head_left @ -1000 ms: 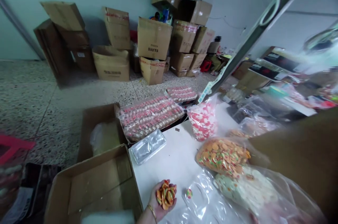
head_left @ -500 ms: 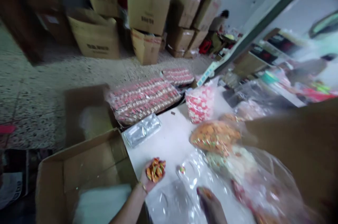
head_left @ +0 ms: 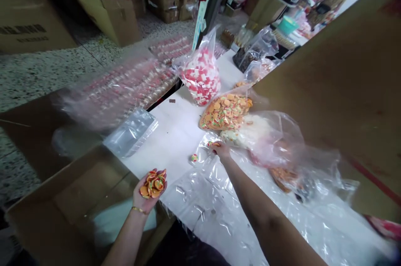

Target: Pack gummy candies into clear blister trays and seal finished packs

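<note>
While a heap of orange gummy candies (head_left: 153,183) is cupped in the upturned left hand (head_left: 149,193) (fingers curled up around it) over the white desk (head_left: 175,136) edge, the right hand (head_left: 221,149) is stretched to the clear plastic tray (head_left: 206,153), its grip pinched on something too small to tell. A single loose candy (head_left: 194,158) lies just beside, near the bag of orange gummies (head_left: 226,110).

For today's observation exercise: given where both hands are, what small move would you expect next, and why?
Probably the right hand closes on a sweet beside the clear plastic tray and passes it toward the left hand. That palm is cupped under a pile of orange gummies, while the right fingertips sit by the open candy bags.
</note>
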`<state>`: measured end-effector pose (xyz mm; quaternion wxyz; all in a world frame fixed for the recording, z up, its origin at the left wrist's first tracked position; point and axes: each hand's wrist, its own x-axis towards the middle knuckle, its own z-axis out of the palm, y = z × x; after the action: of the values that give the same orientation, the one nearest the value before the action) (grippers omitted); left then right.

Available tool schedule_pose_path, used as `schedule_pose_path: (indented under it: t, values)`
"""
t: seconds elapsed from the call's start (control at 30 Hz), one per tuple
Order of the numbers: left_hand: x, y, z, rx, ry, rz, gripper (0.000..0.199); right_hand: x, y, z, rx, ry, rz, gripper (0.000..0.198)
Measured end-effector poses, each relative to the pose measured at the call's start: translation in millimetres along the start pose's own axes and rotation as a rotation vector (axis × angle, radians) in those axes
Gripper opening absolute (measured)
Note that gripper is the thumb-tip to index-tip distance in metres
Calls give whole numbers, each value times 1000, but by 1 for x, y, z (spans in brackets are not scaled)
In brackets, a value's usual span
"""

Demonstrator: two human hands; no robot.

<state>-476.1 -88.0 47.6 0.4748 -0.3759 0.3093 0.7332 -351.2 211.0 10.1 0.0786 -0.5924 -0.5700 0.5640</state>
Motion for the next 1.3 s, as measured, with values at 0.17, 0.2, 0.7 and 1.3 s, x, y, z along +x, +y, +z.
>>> schedule_pose_path:
  t: [0.17,0.2,0.7,1.3]
  values:
    - [-15,-7,-6,34,28,29,22,12,4,7,-110,49,-57,17]
    - [-17,-8,-6,42,31,33,22,9,5,2,-111,61,-71,14]
    - [-33,-9,23,189,81,-12,25,-43,69,-74,-550,148,-402,37]
    - [-42,-31,33,218,42,-73,22,-81,49,-20,-957,-63,-670,35]
